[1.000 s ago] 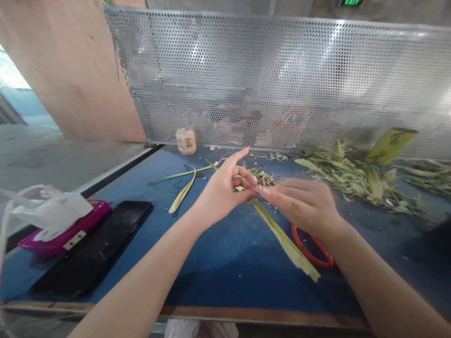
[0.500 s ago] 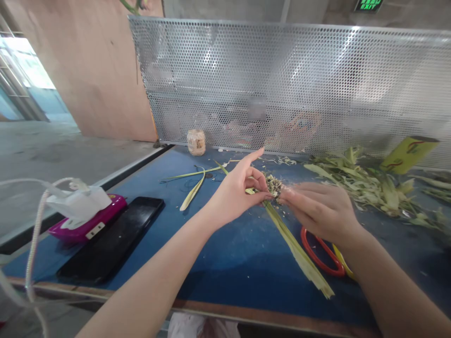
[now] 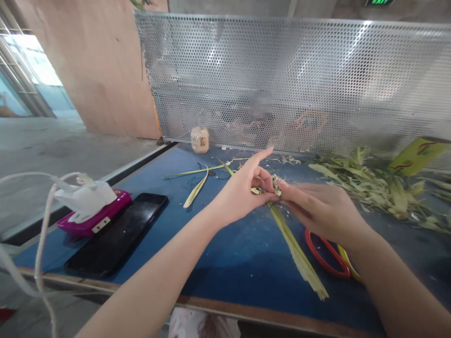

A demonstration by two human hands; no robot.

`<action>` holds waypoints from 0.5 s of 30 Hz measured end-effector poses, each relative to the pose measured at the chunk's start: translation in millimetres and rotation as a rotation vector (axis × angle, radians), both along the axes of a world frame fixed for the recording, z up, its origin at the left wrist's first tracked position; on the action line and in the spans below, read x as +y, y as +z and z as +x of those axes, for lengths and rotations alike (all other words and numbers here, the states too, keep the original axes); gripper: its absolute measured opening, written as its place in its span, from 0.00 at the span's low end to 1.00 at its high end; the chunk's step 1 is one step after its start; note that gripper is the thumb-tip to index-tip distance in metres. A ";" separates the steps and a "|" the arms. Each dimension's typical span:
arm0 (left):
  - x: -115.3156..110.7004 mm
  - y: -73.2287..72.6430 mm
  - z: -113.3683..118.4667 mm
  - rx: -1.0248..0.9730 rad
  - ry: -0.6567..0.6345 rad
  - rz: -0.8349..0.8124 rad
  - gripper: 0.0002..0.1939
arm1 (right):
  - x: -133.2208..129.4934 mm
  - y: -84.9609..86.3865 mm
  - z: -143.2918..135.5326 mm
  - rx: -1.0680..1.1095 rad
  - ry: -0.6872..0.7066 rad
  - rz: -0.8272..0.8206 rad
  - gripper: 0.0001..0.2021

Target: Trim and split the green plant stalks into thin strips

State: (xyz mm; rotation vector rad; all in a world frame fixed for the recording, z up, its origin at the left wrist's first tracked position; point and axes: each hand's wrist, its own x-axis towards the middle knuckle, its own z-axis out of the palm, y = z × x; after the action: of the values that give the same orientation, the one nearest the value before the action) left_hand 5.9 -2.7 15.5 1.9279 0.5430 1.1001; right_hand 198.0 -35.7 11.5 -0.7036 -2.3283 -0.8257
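My left hand [image 3: 243, 190] is closed in a pinch, its index finger stretched upward, on a small frayed bundle of pale green husk [image 3: 276, 187]. From under the pinch a long flat husk strip [image 3: 296, 251] runs down to the lower right. My right hand [image 3: 322, 209], slightly blurred, has its fingertips pressed together against the bundle from the right. Part of the bundle is hidden behind the fingers. Beneath my right wrist lie scissors with a red handle loop [image 3: 326, 258] and a yellow edge beside it.
A pile of husks [image 3: 384, 188] lies right, near a yellow-green cylinder [image 3: 419, 155]. Loose strips [image 3: 197, 188] and a ball of twine-like material [image 3: 200, 140] sit further back. Left are a black phone [image 3: 120, 234] and a purple power strip [image 3: 93, 216]. A perforated metal screen [image 3: 229, 61] borders the blue table.
The whole view has shifted slightly, moving things a little to the right. Both hands stay together at the bundle, and my right fingertips sit slightly closer to my left fingers.
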 end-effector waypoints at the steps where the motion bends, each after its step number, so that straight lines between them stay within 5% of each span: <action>1: -0.2 0.1 0.1 0.009 0.008 0.006 0.39 | 0.2 0.0 -0.8 0.001 -0.020 -0.009 0.36; 8: 1.9 -2.5 1.7 0.038 0.080 0.046 0.39 | -0.5 -1.8 -11.0 -0.053 -0.207 0.031 0.34; 15: 3.6 -0.7 4.4 -0.110 0.052 -0.124 0.37 | 1.7 -5.4 -10.9 0.055 -0.229 0.161 0.33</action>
State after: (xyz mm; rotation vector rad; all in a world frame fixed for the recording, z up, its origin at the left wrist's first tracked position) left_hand 10.4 0.8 14.8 1.7444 0.5897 1.1706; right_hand 187.1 -33.9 6.2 -0.9209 -2.1298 -1.0675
